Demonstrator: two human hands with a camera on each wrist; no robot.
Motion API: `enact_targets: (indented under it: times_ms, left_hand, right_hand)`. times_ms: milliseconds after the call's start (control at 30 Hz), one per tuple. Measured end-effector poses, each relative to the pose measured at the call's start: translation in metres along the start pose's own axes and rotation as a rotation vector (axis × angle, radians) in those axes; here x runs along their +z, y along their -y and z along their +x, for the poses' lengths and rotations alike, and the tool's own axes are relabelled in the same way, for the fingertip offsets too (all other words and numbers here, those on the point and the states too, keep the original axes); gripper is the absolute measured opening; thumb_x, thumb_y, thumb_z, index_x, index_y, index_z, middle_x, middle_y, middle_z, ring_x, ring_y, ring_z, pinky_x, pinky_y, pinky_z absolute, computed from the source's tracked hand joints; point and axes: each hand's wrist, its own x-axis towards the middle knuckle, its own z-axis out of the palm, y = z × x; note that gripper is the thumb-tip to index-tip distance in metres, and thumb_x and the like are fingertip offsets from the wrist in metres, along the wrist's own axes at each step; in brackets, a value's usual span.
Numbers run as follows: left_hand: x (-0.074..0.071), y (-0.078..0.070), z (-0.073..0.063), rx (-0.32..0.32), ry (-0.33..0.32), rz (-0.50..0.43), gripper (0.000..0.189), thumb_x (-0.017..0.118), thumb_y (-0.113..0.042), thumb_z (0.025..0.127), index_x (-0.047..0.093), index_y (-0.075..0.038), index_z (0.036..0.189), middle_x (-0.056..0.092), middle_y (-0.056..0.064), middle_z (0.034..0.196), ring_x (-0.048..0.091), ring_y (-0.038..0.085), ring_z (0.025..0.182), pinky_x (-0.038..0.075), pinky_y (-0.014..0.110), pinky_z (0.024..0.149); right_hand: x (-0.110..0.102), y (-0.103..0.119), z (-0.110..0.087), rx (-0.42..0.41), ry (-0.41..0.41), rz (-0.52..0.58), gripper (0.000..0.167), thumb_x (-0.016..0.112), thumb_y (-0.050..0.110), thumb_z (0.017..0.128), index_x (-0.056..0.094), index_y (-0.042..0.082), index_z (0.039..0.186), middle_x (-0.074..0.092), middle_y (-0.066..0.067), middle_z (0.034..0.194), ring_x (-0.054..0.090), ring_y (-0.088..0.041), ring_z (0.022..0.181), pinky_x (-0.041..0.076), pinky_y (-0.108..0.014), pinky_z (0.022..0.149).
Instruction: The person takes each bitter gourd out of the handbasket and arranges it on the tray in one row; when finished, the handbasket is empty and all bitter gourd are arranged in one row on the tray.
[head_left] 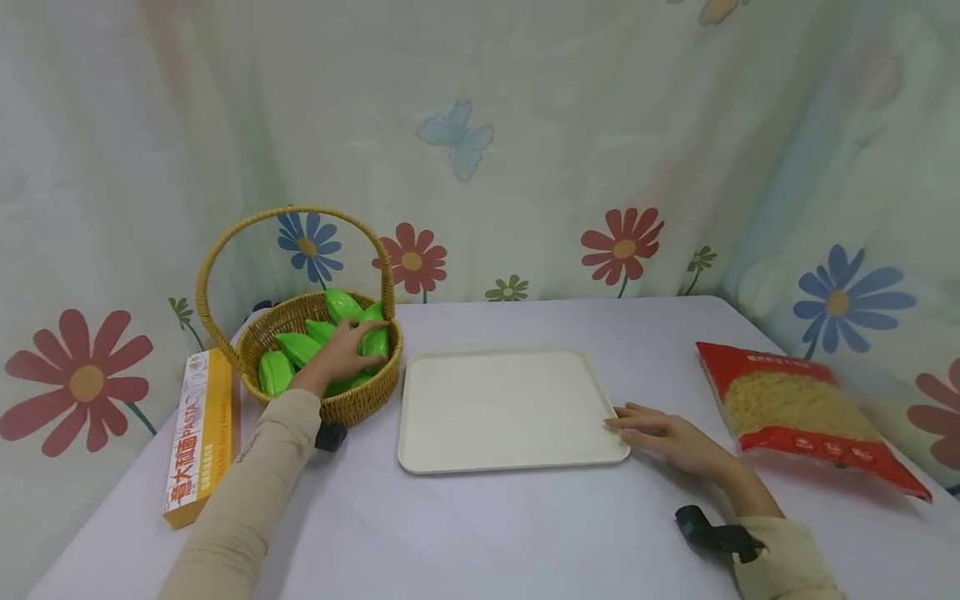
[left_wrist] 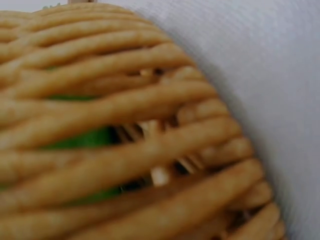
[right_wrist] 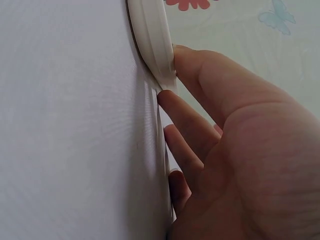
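Observation:
In the head view, a wicker basket with a tall arched handle holds several glossy green star fruits. My left hand reaches over its near rim and grips one green star fruit at the right side, thumb and fingers on either side of it. Close weave of the basket fills the left wrist view, hiding that hand. A cream rectangular tray lies to the right of the basket. My right hand touches the tray's right edge with fairly straight fingers; its thumb rests against the rim.
Left of the basket lies a yellow and white pasta box. A red bag of pasta lies at the right side of the white-covered table. Behind the table hangs a flowered curtain.

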Motion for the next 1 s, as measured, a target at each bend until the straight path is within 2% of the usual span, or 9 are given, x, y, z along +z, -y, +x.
enact_targets:
  times_ms: [133,300,400,500,600,700,833,900,1000]
  left_hand:
    - [-0.001,0.000,-0.001,0.008,-0.028,0.010,0.061,0.068,-0.027,0.090,0.041,-0.013,0.143,0.017,0.036,0.142,0.029,0.055,0.126,0.034,0.066,0.092]
    - [-0.001,-0.002,-0.008,0.003,-0.099,-0.016,0.062,0.070,-0.027,0.088,0.043,-0.010,0.140,0.015,0.039,0.141,0.030,0.058,0.123,0.035,0.068,0.090]
    - [-0.003,-0.004,-0.013,-0.014,-0.192,-0.055,0.061,0.070,-0.023,0.088,0.042,-0.009,0.140,0.014,0.040,0.141,0.030,0.060,0.122,0.036,0.068,0.088]
    - [-0.009,-0.010,-0.018,-0.041,-0.324,-0.118,0.060,0.069,-0.020,0.088,0.042,-0.009,0.141,0.014,0.038,0.140,0.031,0.059,0.120,0.038,0.066,0.087]
    - [-0.013,-0.019,-0.029,-0.078,-0.439,-0.187,0.059,0.069,-0.020,0.088,0.043,-0.011,0.141,0.014,0.034,0.141,0.032,0.056,0.120,0.040,0.064,0.086]
    - [-0.021,-0.038,-0.037,-0.070,-0.572,-0.240,0.059,0.070,-0.020,0.087,0.045,-0.014,0.140,0.016,0.030,0.141,0.036,0.052,0.118,0.042,0.061,0.084]
    - [-0.034,-0.080,-0.045,0.025,-0.755,-0.271,0.056,0.071,-0.016,0.086,0.050,-0.017,0.137,0.019,0.025,0.140,0.043,0.044,0.106,0.045,0.052,0.076]
    - [-0.036,-0.102,-0.049,0.087,-0.794,-0.304,0.054,0.072,-0.013,0.085,0.052,-0.017,0.135,0.019,0.022,0.140,0.042,0.040,0.105,0.046,0.047,0.074]
    - [-0.030,-0.133,-0.049,0.172,-0.758,-0.362,0.055,0.073,-0.008,0.083,0.053,-0.016,0.133,0.018,0.020,0.140,0.042,0.036,0.106,0.049,0.044,0.073]
  right_hand:
    - [0.000,0.001,0.000,0.005,-0.007,0.018,0.037,0.060,0.029,0.093,0.064,0.011,0.125,0.040,-0.020,0.143,0.019,-0.044,0.136,0.021,-0.069,0.099]
    - [0.005,-0.001,-0.002,0.008,0.000,0.054,0.035,0.060,0.028,0.093,0.065,0.011,0.124,0.042,-0.020,0.142,0.019,-0.045,0.136,0.022,-0.068,0.099]
    - [0.006,-0.003,-0.004,0.000,0.002,0.068,0.034,0.060,0.026,0.093,0.066,0.011,0.123,0.043,-0.020,0.141,0.020,-0.046,0.135,0.023,-0.068,0.098]
    - [0.006,-0.003,-0.003,-0.012,0.002,0.077,0.034,0.060,0.026,0.094,0.065,0.011,0.123,0.043,-0.021,0.141,0.020,-0.047,0.135,0.023,-0.069,0.098]
    - [0.013,-0.004,-0.005,-0.001,0.020,0.096,0.034,0.059,0.026,0.094,0.065,0.011,0.124,0.043,-0.021,0.141,0.020,-0.048,0.134,0.022,-0.070,0.097]
    - [0.018,-0.003,-0.007,0.020,0.025,0.115,0.035,0.060,0.026,0.093,0.065,0.010,0.124,0.042,-0.021,0.141,0.020,-0.047,0.135,0.022,-0.070,0.097]
    - [0.016,-0.002,-0.005,0.038,0.010,0.121,0.035,0.061,0.028,0.093,0.066,0.012,0.123,0.042,-0.019,0.142,0.020,-0.046,0.135,0.023,-0.069,0.098]
    - [0.012,-0.002,-0.004,0.027,0.000,0.107,0.034,0.061,0.027,0.093,0.066,0.013,0.122,0.043,-0.018,0.142,0.020,-0.045,0.136,0.023,-0.068,0.099]
    - [0.006,-0.003,-0.002,-0.004,-0.020,0.088,0.032,0.061,0.026,0.092,0.067,0.013,0.121,0.044,-0.018,0.141,0.021,-0.045,0.135,0.025,-0.066,0.100]
